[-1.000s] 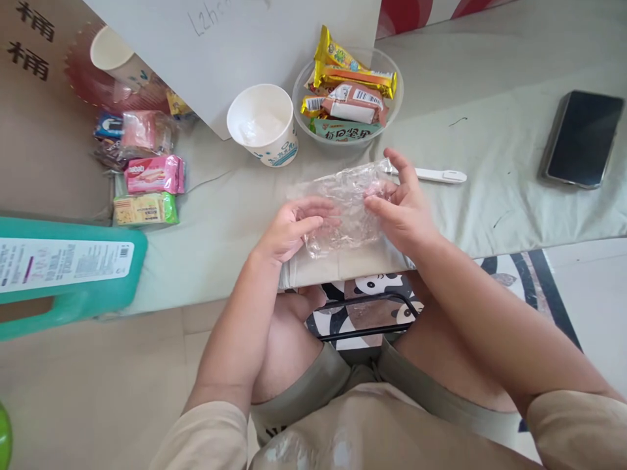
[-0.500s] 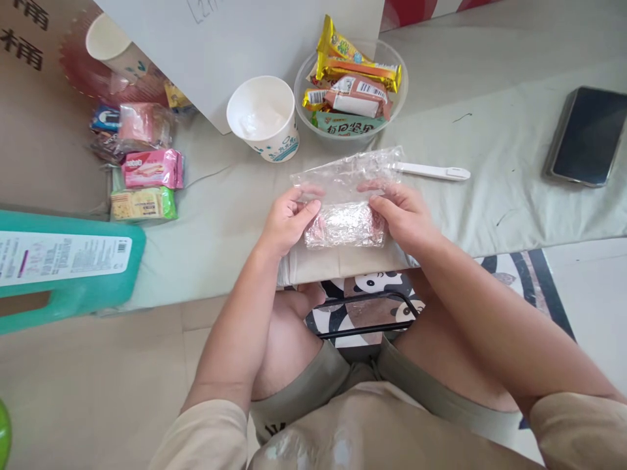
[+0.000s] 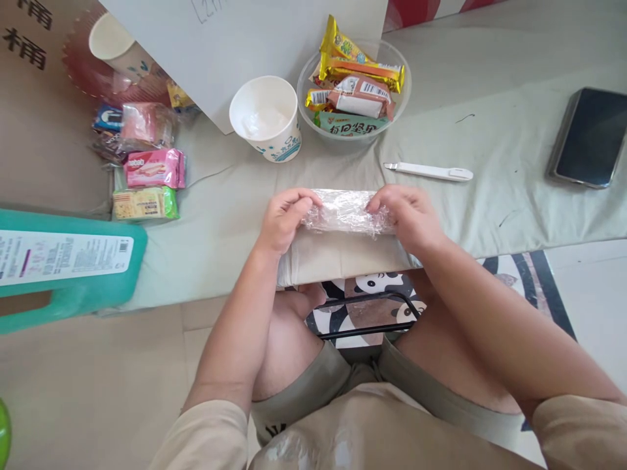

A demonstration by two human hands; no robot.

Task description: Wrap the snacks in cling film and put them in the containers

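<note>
head view: left hand [image 3: 284, 219] and right hand [image 3: 409, 215] each pinch one plastic-wrapped roll [image 3: 347, 212]; two hands closed.

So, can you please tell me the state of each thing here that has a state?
plastic bag: rolled into a strip, held at both ends
left hand: shut on the roll's left end
right hand: shut on its right end
paper cup: upright
clear bowl: filled with snack packets
phone: screen dark

Clear plastic bag [image 3: 347, 212] rolled up, lying crosswise.
</note>
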